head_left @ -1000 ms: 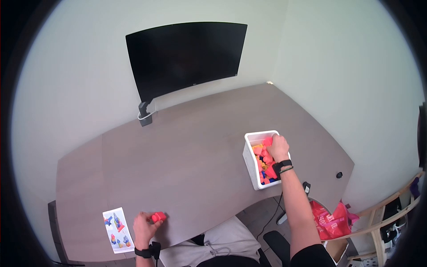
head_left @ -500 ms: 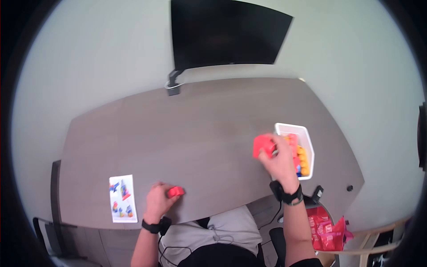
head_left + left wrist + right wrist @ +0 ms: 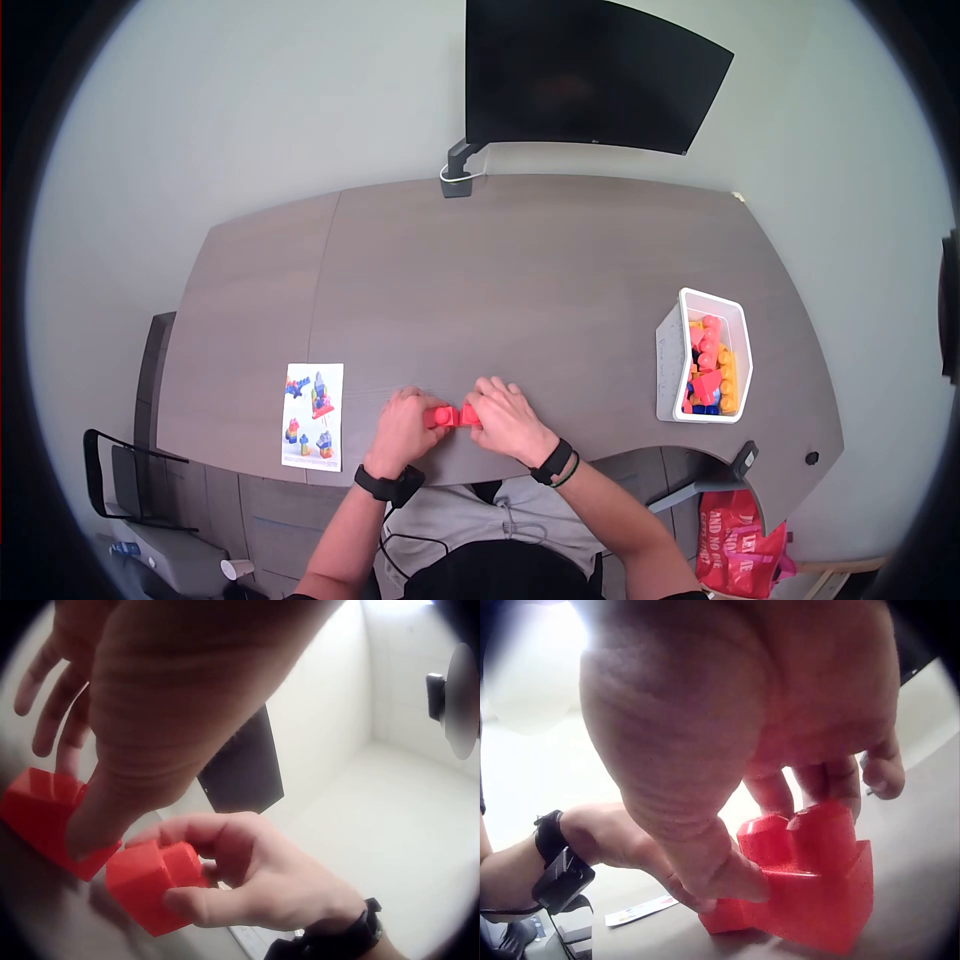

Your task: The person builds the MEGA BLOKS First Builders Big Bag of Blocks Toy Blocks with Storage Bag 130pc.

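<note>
Walls [image 3: 250,110], pale: are rising beyond and to both sides of the white bin [image 3: 669,372], the landmark for this listing.
Table [image 3: 500,270], one, grey-brown: is carrying the bin towards its right end; its front edge is curving on the bin's near side.
Monitor [image 3: 590,80], one, screen dark, on an arm: is hanging beyond the bin and to its left.
Red bag [image 3: 735,545], one, lettered: is showing past the table edge, nearer than the bin.
Printed sheet [image 3: 312,415], one, picturing coloured block models: is lying well left of the bin.
Hands, two, left of the bin and nearer the person: the left hand [image 3: 403,430] is gripping the first red block [image 3: 41,817]; the right hand [image 3: 512,420] is pinching the second red block [image 3: 810,900] between thumb and fingers.
Red blocks, two, just beside each other, left of the bin: are looking unjoined; contact is not clear.
Loose blocks [image 3: 707,350], red, yellow, blue: are filling much of the bin.
Progress, judged: is standing early; two blocks are out, joining is seemingly pending, most pieces are remaining unused.
Black item [image 3: 812,458], small, kind unclear: is sitting right of the bin.
</note>
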### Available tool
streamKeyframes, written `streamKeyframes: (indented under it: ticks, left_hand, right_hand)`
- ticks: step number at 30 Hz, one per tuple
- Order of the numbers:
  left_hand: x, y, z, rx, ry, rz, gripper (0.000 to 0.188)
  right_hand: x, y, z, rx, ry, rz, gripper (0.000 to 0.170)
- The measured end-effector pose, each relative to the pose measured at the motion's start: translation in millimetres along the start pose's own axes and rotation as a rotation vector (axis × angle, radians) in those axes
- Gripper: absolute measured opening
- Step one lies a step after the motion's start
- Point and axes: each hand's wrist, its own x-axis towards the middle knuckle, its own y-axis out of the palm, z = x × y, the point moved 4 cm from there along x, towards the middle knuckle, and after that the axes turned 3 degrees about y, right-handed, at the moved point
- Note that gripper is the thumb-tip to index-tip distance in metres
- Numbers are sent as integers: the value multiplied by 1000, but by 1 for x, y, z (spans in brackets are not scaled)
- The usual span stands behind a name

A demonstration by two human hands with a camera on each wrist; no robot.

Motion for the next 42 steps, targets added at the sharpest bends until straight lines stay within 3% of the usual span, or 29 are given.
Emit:
streamKeyframes:
  ticks: [11,15,18,20,23,27,29,32,35,39,42]
  left_hand:
    - [3,24,4,32,-56,36,37]
    - [0,20,-2,100,-44,44,43]
    - [2,11,5,-46,33,28,56]
    - [0,-4,9,-114,142,-125,60]
    - [-2,-35,3,-137,64,-181,54]
    - [1,-50,17,-207,-18,-239,43]
    - [1,-52,21,-244,-30,-286,38]
    - [-1,-56,22,-303,-43,-337,33]
    - [-2,-54,14,-323,-49,-343,30]
    - [-5,-48,9,-318,-60,-327,28]
    - [-2,-44,5,-322,-37,-304,29]
  right_hand:
    - [0,21,-6,65,-32,21,31]
    - [0,34,-4,13,-37,-19,41]
    - [-18,-3,-2,13,-2,-147,50]
    - [-39,-49,0,127,47,-249,56]
    - [-90,-125,-38,34,246,-426,51]
    - [-167,-182,-123,-71,769,-763,36]
    - [-197,-188,-164,-208,1009,-803,36]
    - [-217,-183,-196,-265,1310,-633,49]
    - [-223,-175,-212,-263,1433,-540,52]
    - [-229,-165,-223,-299,1426,-567,58]
    - [-230,-179,-207,-315,1323,-614,49]
